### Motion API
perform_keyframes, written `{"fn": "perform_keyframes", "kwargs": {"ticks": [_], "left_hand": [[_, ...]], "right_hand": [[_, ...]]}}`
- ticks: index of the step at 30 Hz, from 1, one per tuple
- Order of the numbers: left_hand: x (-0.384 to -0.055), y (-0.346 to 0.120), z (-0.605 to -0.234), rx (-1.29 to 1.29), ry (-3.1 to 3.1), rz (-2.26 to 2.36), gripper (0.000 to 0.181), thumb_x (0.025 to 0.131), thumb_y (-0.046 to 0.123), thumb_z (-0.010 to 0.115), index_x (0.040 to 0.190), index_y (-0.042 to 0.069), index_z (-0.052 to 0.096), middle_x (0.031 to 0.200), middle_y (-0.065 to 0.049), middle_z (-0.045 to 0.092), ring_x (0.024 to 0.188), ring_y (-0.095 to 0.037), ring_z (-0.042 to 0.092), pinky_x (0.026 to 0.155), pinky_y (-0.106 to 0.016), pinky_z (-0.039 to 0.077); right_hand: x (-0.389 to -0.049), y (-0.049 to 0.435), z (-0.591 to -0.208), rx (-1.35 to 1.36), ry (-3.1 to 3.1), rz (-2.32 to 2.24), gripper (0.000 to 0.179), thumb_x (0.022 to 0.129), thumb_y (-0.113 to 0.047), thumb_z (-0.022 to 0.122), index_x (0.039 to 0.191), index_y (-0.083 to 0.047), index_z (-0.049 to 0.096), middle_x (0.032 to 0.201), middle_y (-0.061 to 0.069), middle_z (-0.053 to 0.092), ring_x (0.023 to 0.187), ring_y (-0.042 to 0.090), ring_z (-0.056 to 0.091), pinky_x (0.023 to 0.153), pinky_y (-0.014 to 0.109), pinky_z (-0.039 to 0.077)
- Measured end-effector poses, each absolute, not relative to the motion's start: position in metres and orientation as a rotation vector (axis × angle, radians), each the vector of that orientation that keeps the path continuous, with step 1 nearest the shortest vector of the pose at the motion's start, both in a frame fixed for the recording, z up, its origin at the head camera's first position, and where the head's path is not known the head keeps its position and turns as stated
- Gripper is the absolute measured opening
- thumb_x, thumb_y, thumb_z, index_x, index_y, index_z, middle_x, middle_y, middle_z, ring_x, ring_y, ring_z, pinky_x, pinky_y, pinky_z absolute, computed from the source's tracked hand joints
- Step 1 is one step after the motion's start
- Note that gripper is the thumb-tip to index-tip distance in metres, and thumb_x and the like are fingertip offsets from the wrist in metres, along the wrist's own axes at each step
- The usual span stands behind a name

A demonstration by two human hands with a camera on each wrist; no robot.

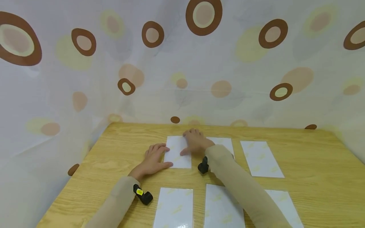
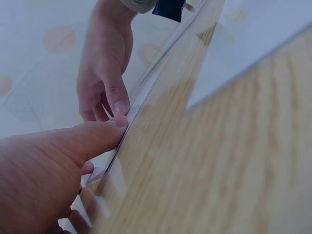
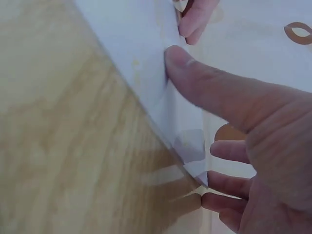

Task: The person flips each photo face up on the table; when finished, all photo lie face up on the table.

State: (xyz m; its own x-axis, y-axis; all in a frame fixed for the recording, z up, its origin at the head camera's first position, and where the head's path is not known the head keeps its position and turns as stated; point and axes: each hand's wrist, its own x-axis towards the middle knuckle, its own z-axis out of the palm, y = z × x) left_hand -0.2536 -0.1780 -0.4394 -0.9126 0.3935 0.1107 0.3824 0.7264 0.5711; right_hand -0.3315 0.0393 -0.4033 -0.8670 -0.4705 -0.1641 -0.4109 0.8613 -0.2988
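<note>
A white rectangular sheet with faint yellow marks lies flat on the wooden table, in the far row's left place. My left hand is at its left side, thumb at the lower left corner and fingers spread along the left edge. From the right, my right hand reaches over the sheet's right part. Its thumb touches the sheet in the right wrist view, while the other fingers lie around the far corner. In the left wrist view, the left thumb meets the sheet's edge; the fingertips below are partly hidden.
Two similar sheets lie to the right: one partly behind my right forearm, another beyond. A nearer row has a left sheet, a middle sheet and a right sheet. Patterned cloth hangs behind the table.
</note>
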Motion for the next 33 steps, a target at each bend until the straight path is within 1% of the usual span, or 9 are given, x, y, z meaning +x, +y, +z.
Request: {"fn": "perform_keyframes", "kwargs": {"ticks": [5, 12, 15, 18, 24, 26, 28, 30, 33], "left_hand": [[-0.254, -0.179, -0.437, 0.555, 2.907, 0.967, 0.074, 0.083, 0.036, 0.075, 0.139, 0.000, 0.043, 0.143, -0.020, 0.035, 0.130, -0.036, 0.025, 0.107, -0.056, 0.022], [-0.254, -0.169, -0.436, 0.343, 2.852, 1.278, 0.095, 0.076, 0.020, 0.082, 0.147, -0.004, 0.024, 0.132, -0.019, 0.045, 0.119, -0.033, 0.036, 0.102, -0.047, 0.033], [-0.257, -0.169, -0.437, 0.277, 2.736, 1.580, 0.089, 0.075, 0.004, 0.078, 0.146, -0.004, 0.025, 0.123, -0.016, 0.056, 0.104, -0.025, 0.049, 0.093, -0.036, 0.043], [-0.261, -0.171, -0.438, 0.222, 2.588, 1.820, 0.068, 0.077, -0.008, 0.070, 0.137, -0.008, 0.038, 0.106, -0.015, 0.059, 0.085, -0.016, 0.050, 0.075, -0.023, 0.044], [-0.260, -0.177, -0.430, 0.168, 2.345, 1.970, 0.039, 0.085, -0.009, 0.055, 0.124, -0.008, 0.053, 0.097, -0.006, 0.051, 0.087, -0.011, 0.052, 0.070, -0.016, 0.045], [-0.259, -0.176, -0.426, 0.167, 2.321, 1.985, 0.039, 0.089, -0.004, 0.053, 0.128, -0.004, 0.052, 0.101, -0.006, 0.052, 0.090, -0.011, 0.054, 0.074, -0.017, 0.046], [-0.256, -0.174, -0.421, 0.171, 2.289, 2.020, 0.040, 0.094, 0.002, 0.052, 0.134, 0.001, 0.050, 0.106, -0.008, 0.054, 0.091, -0.011, 0.056, 0.076, -0.020, 0.048], [-0.254, -0.172, -0.417, 0.186, 2.229, 2.066, 0.041, 0.098, 0.008, 0.050, 0.139, 0.006, 0.047, 0.113, -0.010, 0.055, 0.093, -0.012, 0.058, 0.079, -0.024, 0.051], [-0.253, -0.168, -0.413, 0.258, 2.140, 2.102, 0.044, 0.102, 0.017, 0.045, 0.145, 0.009, 0.042, 0.129, -0.015, 0.052, 0.105, -0.016, 0.058, 0.089, -0.033, 0.051]], "right_hand": [[-0.340, 0.035, -0.403, -0.689, 2.801, -0.451, 0.094, 0.071, -0.046, 0.083, 0.145, -0.007, 0.039, 0.138, 0.020, 0.036, 0.128, 0.036, 0.031, 0.107, 0.050, 0.032], [-0.343, 0.039, -0.399, -0.772, 2.818, -0.720, 0.071, 0.074, -0.018, 0.084, 0.125, 0.003, 0.040, 0.126, 0.022, 0.038, 0.116, 0.033, 0.041, 0.102, 0.045, 0.039], [-0.344, 0.042, -0.400, -0.819, 2.804, -0.791, 0.065, 0.076, -0.014, 0.082, 0.121, 0.004, 0.039, 0.119, 0.020, 0.043, 0.110, 0.030, 0.046, 0.100, 0.042, 0.041], [-0.346, 0.044, -0.401, -0.812, 2.794, -0.824, 0.064, 0.076, -0.018, 0.082, 0.118, 0.003, 0.040, 0.116, 0.018, 0.043, 0.108, 0.029, 0.043, 0.098, 0.044, 0.039], [-0.337, 0.044, -0.398, -0.725, 2.798, -0.765, 0.068, 0.079, -0.035, 0.079, 0.127, -0.005, 0.041, 0.132, 0.017, 0.028, 0.124, 0.033, 0.022, 0.097, 0.052, 0.023], [-0.331, 0.041, -0.395, -0.747, 2.779, -0.808, 0.067, 0.082, -0.034, 0.077, 0.126, -0.001, 0.038, 0.121, 0.017, 0.041, 0.113, 0.031, 0.037, 0.092, 0.044, 0.030], [-0.326, 0.037, -0.391, -0.753, 2.712, -0.905, 0.061, 0.087, -0.034, 0.072, 0.122, 0.001, 0.036, 0.097, 0.012, 0.052, 0.087, 0.025, 0.050, 0.078, 0.033, 0.039], [-0.322, 0.034, -0.389, -0.743, 2.588, -1.005, 0.054, 0.093, -0.038, 0.062, 0.117, 0.000, 0.032, 0.078, 0.007, 0.055, 0.065, 0.018, 0.053, 0.064, 0.028, 0.043], [-0.317, 0.030, -0.385, -0.663, 2.409, -1.135, 0.050, 0.100, -0.047, 0.044, 0.114, -0.002, 0.028, 0.075, 0.008, 0.059, 0.058, 0.018, 0.060, 0.058, 0.028, 0.048]]}}
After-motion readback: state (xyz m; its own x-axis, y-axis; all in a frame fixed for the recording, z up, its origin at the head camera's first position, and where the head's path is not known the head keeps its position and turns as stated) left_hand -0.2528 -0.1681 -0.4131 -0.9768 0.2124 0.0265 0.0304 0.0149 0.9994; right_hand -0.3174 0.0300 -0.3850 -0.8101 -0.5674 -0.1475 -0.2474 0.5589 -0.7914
